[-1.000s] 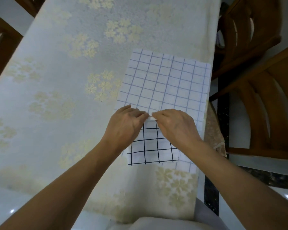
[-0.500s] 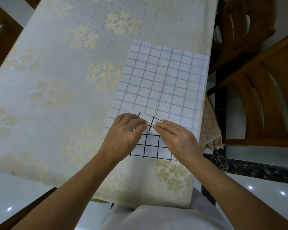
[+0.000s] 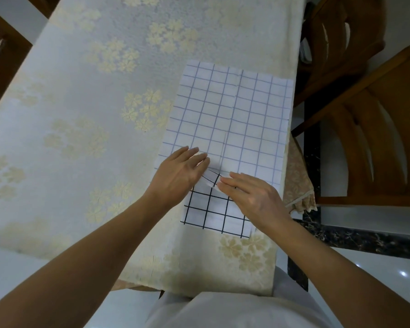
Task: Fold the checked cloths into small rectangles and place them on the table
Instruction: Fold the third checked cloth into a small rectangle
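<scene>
Straight-fingered, the left hand lies flat on the far left corner of the small folded white cloth with bold black checks, gripping nothing. Between the hands that cloth's far edge bulges up, blurred. Its near edge faces the person, and the palms hide its long axis. Beyond the fingertips, a larger white blue-checked cloth runs lengthwise away along the cream floral tablecloth. The right hand presses flat on the small cloth, fingers straight, pinching nothing.
</scene>
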Demonstrator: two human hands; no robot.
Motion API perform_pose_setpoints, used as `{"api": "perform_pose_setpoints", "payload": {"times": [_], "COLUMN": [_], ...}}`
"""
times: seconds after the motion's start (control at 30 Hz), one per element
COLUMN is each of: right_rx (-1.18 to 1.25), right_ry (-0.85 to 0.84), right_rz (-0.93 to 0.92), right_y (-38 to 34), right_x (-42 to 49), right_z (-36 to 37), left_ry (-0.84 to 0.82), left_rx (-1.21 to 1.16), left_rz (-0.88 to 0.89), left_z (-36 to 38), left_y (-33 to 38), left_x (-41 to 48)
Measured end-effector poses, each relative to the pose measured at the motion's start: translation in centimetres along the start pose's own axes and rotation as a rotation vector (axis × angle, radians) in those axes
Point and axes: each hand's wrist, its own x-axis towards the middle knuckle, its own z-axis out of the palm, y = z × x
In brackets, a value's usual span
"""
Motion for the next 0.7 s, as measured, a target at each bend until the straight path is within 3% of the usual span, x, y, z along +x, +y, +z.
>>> {"api": "perform_pose_setpoints", "payload": {"times": [0.7], "right_rx": [0.01], "right_ry": [-0.153], "right_rz": [0.065], "right_y": [-3.2], "right_x": [-6.4], "right_z": [1.6], "left_ry": [-0.117], "left_rx": [-0.145], "left_rz": [0.046], "left_z": [3.9], "left_y": [4.2], "left_x": [-7.4]}}
